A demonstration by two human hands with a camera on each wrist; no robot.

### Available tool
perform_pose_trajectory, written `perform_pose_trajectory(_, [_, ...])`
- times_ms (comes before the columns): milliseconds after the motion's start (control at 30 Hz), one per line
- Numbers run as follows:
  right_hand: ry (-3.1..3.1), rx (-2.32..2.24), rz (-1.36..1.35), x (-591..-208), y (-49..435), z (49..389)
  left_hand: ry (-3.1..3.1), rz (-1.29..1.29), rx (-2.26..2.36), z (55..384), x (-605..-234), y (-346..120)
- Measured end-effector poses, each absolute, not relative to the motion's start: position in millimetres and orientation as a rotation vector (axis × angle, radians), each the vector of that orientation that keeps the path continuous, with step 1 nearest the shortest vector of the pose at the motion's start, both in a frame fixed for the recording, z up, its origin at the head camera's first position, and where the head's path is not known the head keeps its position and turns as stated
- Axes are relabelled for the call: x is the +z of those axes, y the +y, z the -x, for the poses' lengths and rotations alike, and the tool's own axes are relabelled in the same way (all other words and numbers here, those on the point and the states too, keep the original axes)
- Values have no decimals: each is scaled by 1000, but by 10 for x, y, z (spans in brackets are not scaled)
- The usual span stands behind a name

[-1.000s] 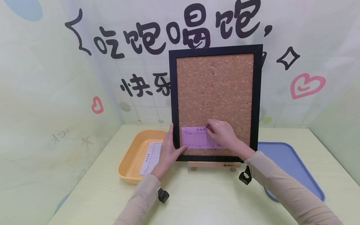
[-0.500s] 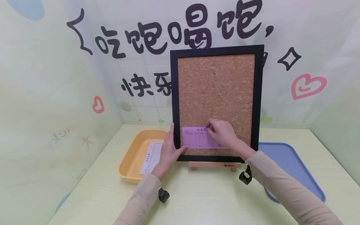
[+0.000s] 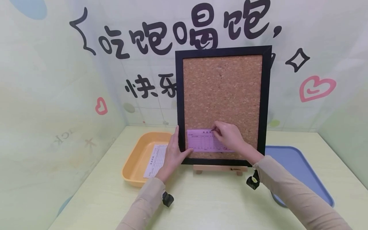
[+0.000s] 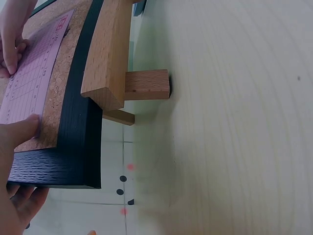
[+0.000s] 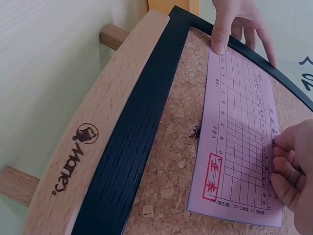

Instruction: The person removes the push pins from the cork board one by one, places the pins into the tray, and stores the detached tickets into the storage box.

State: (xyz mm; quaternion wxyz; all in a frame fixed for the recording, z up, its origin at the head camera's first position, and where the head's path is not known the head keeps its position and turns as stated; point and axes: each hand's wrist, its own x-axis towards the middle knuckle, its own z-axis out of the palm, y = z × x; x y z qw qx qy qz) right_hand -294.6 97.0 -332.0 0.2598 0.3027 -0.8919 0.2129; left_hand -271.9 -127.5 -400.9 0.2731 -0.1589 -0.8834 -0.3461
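Note:
A black-framed corkboard (image 3: pixel 221 89) leans upright on a small wooden easel (image 3: pixel 219 168). Low on the cork lies a purple printed slip (image 3: pixel 201 140), long side across. My left hand (image 3: pixel 172 153) grips the board's left edge; its thumb (image 4: pixel 27 129) presses the slip's lower left corner and its fingers reach behind the frame. At the slip's upper edge, near its middle, my right hand (image 3: pixel 228 135) pinches a small dark pin-like thing (image 3: pixel 212 130), mostly hidden by the fingertips. In the right wrist view, a red stamp box (image 5: pixel 212 176) shows on the slip.
Left of the board stands an orange tray (image 3: pixel 133 159) with a white printed slip (image 3: pixel 155 161) in it. A blue tray (image 3: pixel 299 172) lies on the right, partly under my right forearm. A wall with printed characters rises behind the board.
The head view has shifted slightly, so the whole scene sits a little farther right. Both hands keep their places on the board and the slip.

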Motion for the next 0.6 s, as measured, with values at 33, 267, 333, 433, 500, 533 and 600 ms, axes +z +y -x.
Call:
perform_pose_trajectory(33, [-2411,579,-823,-3324,973,2943,-2379,428,-932,2719,-4008,-1275])
perform_pose_trajectory(267, [-2401,607,-828,-3364,1001,2917,-2394,421,-930,2713,-4002,-1273])
perform_pose_trajectory(333, [-2408,617,-814,-3376,1008,2902,-2394,421,-926,2713,-4003,-1274])
perform_pose_trajectory(433, [-2421,632,-779,-3389,1011,2876,-2392,425,-921,2709,-4002,-1275])
perform_pose_trajectory(500, [-2422,649,-756,-3395,1004,2865,-2389,430,-924,2708,-4000,-1276])
perform_pose_trajectory(533, [-2421,656,-742,-3397,997,2861,-2388,430,-924,2707,-3999,-1275])
perform_pose_trajectory(600, [-2410,679,-715,-3399,978,2855,-2388,429,-926,2706,-3996,-1275])
